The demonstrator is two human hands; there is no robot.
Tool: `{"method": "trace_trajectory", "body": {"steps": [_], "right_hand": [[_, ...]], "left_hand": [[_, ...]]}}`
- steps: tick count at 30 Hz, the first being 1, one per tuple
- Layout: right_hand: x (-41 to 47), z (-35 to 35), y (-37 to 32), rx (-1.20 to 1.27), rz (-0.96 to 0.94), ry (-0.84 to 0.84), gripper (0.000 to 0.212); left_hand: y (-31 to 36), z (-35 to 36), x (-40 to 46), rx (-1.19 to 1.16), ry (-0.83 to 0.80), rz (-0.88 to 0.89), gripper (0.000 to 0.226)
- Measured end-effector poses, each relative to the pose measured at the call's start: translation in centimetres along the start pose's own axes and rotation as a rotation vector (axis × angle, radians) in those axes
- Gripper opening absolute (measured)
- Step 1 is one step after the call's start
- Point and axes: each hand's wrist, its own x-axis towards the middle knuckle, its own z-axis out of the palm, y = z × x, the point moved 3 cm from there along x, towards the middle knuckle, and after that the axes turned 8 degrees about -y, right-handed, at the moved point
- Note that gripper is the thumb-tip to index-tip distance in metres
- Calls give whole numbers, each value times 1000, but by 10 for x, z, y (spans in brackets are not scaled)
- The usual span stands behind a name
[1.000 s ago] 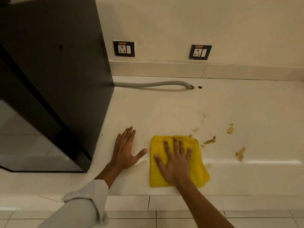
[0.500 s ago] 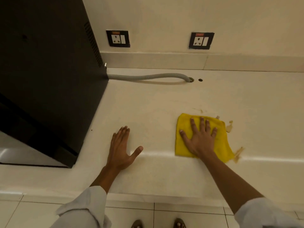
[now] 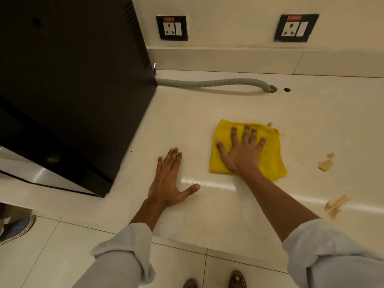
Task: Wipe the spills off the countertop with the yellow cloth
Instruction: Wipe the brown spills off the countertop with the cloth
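While the right hand (image 3: 242, 151) presses flat on the yellow cloth (image 3: 272, 156), fingers spread wide, cloth lies under palm and fingers, its edges showing past the fingertips on the far side. Cloth sits mid countertop (image 3: 187, 113). Left hand (image 3: 169, 183) flat on the bare counter just left, fingers together, thumb out, gripping nothing. Brown spills (image 3: 325, 163) right of the cloth, apart from it.

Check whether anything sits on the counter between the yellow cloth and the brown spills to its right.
Nothing visible does. The right hand lies flat on the cloth, and only bare counter separates it from the spill to its right and the smear near the front edge. The hose lies far behind.
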Motion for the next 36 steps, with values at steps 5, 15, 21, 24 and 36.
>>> {"method": "trace_trajectory", "body": {"steps": [5,15,21,24,36], "right_hand": [[-25,15,-55,-4,-54,-25,89],[-112,30,-108,3,-196,-33,87],[-145,31,-98,8,-217,-43,87],[-153,30,-79,3,-164,-25,87],[-124,15,-8,-10,38,40,86]], "left_hand": [[0,-3,-1,-16,15,5,116],[-32,-16,-67,-147,268,-78,92],[-39,-13,-79,60,-10,-116,114],[-36,-13,-78,127,-88,-126,119],[-35,-14,-78,197,-169,-139,118]]}}
